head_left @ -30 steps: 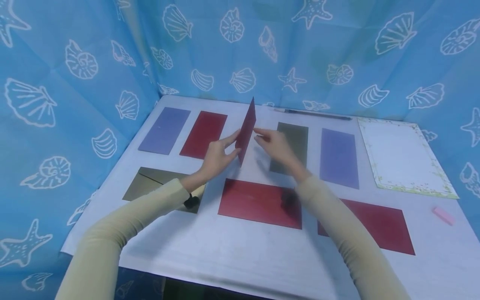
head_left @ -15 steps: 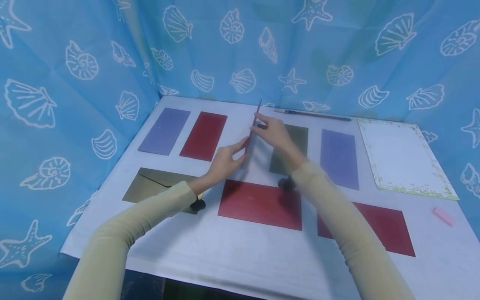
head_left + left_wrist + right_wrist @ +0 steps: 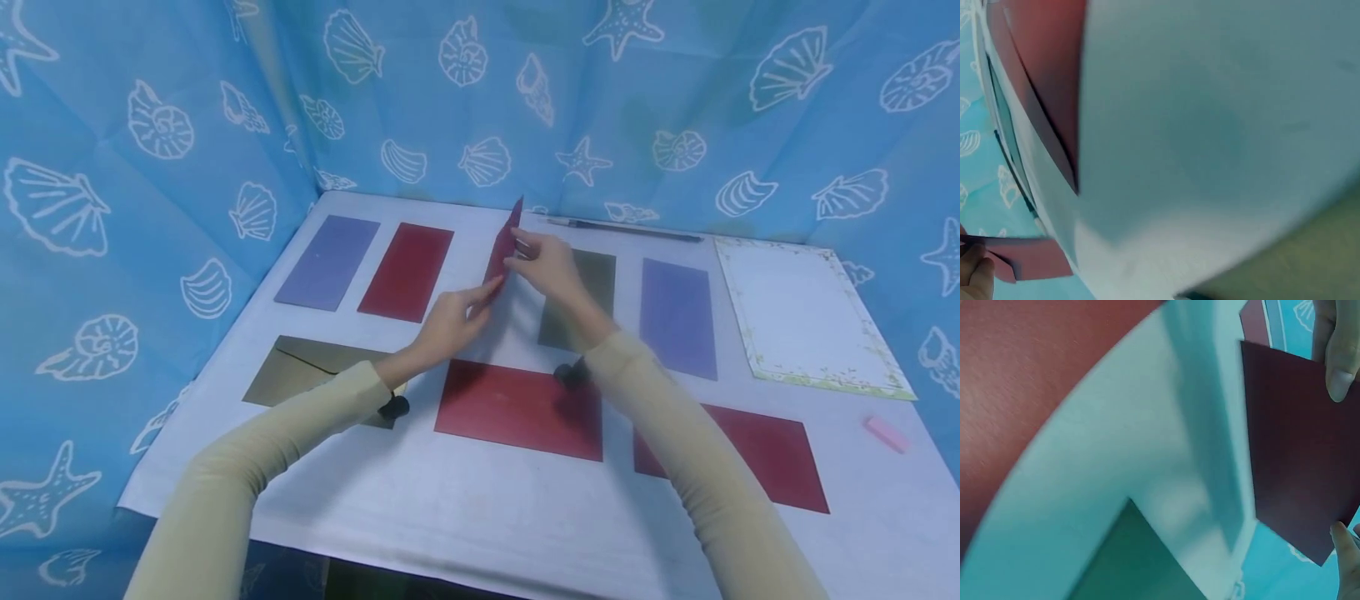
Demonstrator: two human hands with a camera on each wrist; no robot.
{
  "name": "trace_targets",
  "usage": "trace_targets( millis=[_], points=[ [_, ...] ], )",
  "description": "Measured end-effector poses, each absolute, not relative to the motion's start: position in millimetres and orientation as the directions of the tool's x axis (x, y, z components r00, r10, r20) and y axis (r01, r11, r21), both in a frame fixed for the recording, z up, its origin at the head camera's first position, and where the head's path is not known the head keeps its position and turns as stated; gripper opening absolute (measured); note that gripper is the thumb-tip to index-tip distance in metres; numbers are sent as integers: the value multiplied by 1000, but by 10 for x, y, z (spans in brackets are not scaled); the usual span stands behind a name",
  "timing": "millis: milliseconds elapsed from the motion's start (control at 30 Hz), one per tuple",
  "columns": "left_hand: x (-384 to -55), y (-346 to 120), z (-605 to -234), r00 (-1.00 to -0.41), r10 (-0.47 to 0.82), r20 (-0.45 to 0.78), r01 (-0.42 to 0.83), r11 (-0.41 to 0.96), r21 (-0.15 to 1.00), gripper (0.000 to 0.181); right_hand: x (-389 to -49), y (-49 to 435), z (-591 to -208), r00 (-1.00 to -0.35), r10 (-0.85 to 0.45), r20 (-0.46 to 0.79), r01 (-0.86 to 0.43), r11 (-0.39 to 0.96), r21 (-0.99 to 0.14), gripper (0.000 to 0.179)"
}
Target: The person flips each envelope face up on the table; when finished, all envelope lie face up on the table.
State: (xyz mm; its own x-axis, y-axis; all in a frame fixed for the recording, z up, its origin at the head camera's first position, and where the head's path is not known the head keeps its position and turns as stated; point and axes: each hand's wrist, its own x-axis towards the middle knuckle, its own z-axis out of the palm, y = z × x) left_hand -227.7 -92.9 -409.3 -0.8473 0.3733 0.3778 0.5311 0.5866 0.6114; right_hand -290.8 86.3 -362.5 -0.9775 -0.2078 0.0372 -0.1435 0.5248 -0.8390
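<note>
A dark red envelope (image 3: pixel 501 254) stands on edge above the middle of the table, between both hands. My left hand (image 3: pixel 453 321) grips its near end, thumb and fingers on either side. With thumb and fingers, my right hand (image 3: pixel 551 267) pinches its right side further back. In the left wrist view the envelope (image 3: pixel 1044 259) shows a folded line like a flap, with fingers (image 3: pixel 979 275) at its end. The right wrist view shows its dark broad face (image 3: pixel 1297 450). A red envelope (image 3: pixel 517 408) lies just in front of the hands.
A red (image 3: pixel 408 271) and a purple envelope (image 3: pixel 328 262) lie back left. A gold envelope (image 3: pixel 300 371) lies front left. On the right are a dark green (image 3: pixel 596 275), a purple (image 3: pixel 678 317) and a red envelope (image 3: pixel 765 458), bordered paper (image 3: pixel 810 308), a pink eraser (image 3: pixel 887 433) and a pen (image 3: pixel 637 231).
My right hand has moved further back along the held envelope and now pinches it. The envelope turned edge-on, then tilted again to show its left face. My left hand shifted slightly right.
</note>
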Motion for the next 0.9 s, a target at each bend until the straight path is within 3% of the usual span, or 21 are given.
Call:
trace_targets(
  millis=[133, 433, 900],
  points=[
    [-2291, -969, -4131, -824, 431, 367, 566, 609, 555, 53, -2884, 904, -3741, -976, -215, 33, -141, 508, -849, 54],
    [-2353, -989, -4210, -846, 482, 230, 521, 653, 549, 49, -2843, 981, -3951, -974, -228, 0, -140, 597, -790, 56],
    [-2479, -972, -4284, -844, 528, 91, 484, 679, 552, 45, -2814, 1013, -4113, -935, -348, -72, -232, 750, -619, 48]
  ],
)
